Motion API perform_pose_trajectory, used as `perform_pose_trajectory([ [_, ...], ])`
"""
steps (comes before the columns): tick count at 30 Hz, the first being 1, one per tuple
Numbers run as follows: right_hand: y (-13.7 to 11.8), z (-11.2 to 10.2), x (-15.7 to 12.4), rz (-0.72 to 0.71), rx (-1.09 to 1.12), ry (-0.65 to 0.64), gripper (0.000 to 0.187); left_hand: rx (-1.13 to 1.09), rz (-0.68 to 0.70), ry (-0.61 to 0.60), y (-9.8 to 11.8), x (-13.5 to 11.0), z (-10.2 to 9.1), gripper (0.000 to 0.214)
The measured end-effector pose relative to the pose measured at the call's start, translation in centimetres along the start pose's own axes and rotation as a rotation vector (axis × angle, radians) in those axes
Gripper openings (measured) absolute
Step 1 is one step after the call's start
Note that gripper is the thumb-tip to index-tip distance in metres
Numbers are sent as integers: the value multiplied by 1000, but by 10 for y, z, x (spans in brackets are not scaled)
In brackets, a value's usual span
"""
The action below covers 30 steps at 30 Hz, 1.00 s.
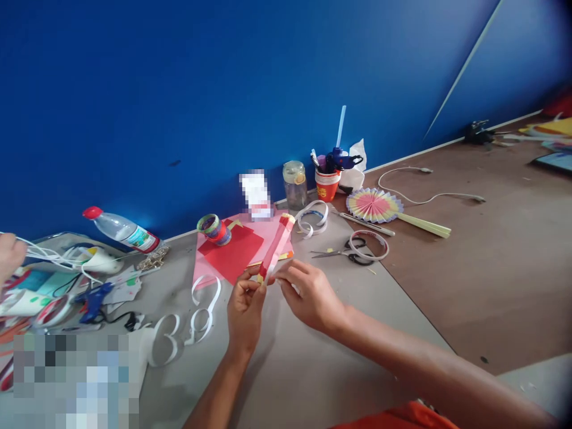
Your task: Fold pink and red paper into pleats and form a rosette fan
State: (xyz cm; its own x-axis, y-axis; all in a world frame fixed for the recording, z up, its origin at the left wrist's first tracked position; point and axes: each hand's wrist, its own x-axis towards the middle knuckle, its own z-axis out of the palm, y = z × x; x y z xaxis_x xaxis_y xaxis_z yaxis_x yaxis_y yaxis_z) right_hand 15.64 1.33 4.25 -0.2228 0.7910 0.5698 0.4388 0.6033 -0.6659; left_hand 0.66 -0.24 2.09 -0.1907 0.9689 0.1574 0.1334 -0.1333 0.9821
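My left hand (245,310) is closed, its thumb and fingers pinching the lower end of a narrow folded paper strip (277,244) in red, pink and yellow. The strip slants up and away over the table. My right hand (310,295) is closed beside that lower end, fingertips pinched on a thin white strip (270,269) along the paper's edge; its far end is hard to make out. Behind the hands lie red paper (236,250) and pink paper (203,271). Scissors (333,254) and a tape roll (369,245) lie to the right.
Curled white strips (208,310) lie to the left. Along the blue wall stand a patterned tape roll (215,230), a jar (295,186) and a red cup (327,186) of pens. A pleated paper fan (375,205) lies right. Another person's hand (9,256) holds white cords at the left edge.
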Motion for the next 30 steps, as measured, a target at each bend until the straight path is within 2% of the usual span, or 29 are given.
perform_pose_trajectory([
  [5,7,16,-3,-43,-107,33,16,-31,27,10,-5,-2,0,15],
  [12,14,24,-5,-32,-74,20,15,-112,-34,39,-13,-1,2,19],
  [19,16,31,-9,94,51,73,13,-129,-69,32,-13,-3,4,18],
  [24,16,34,-11,153,89,103,14,-113,-59,77,-13,-3,4,30],
  [30,17,31,-11,142,118,110,14,-101,-54,-35,-14,-3,0,28],
])
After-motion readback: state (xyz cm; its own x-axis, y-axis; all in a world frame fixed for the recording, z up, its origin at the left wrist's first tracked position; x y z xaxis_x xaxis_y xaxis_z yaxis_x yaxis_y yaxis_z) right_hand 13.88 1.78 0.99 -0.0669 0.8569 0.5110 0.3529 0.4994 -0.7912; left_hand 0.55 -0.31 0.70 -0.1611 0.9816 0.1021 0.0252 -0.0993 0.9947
